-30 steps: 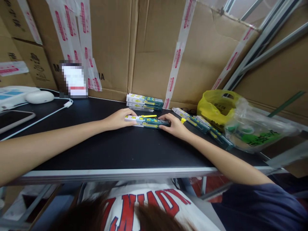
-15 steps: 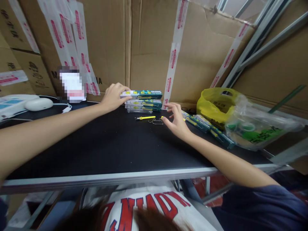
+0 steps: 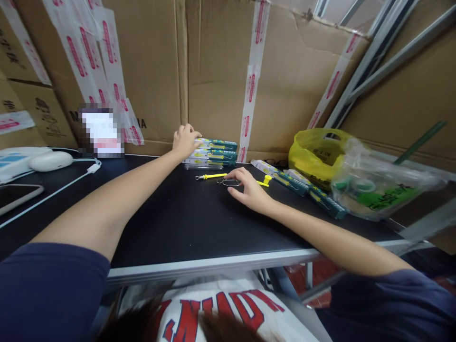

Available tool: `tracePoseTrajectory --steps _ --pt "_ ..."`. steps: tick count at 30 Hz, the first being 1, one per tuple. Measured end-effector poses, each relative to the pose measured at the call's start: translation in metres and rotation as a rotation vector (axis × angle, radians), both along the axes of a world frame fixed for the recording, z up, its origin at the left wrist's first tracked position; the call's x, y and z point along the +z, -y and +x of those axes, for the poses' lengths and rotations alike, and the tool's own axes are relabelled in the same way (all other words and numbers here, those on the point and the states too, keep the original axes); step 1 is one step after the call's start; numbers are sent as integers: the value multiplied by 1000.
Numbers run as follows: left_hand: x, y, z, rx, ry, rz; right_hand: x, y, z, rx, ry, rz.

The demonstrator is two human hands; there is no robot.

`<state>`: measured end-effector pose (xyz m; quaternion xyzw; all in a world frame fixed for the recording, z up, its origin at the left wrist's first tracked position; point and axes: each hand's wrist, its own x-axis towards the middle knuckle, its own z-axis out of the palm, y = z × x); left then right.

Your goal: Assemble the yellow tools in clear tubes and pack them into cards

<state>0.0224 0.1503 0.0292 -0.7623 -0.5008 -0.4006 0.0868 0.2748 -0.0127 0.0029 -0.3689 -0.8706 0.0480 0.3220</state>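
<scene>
My left hand (image 3: 185, 139) reaches to the back of the black table (image 3: 171, 223) and rests, fingers curled, on the left end of a stack of teal and white boxes (image 3: 215, 152) standing against the cardboard wall. My right hand (image 3: 247, 190) lies near the table's middle with its fingers bent over a small metal hook (image 3: 230, 182). A yellow rod-shaped tool (image 3: 212, 176) lies just left of that hand, and another yellow piece (image 3: 265, 181) sits to its right.
More teal boxes (image 3: 302, 187) lie to the right beside a yellow plastic bag (image 3: 317, 154) and a clear bag (image 3: 374, 187). At far left are a white device (image 3: 46, 160), a cable and a tablet (image 3: 14, 195). Cardboard boxes wall the back.
My left hand lifted a teal box from the table's middle and set it on the stack at the back. My right hand shifted onto the metal hook.
</scene>
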Motion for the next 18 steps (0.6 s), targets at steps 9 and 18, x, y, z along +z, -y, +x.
tracePoseTrajectory --steps 9,18 --pt "-7 44 25 -98 2 -5 -2 -19 11 -128 -109 27" --pt "-52 166 -11 -373 -523 -588 -6 -23 9 -123 -126 50"
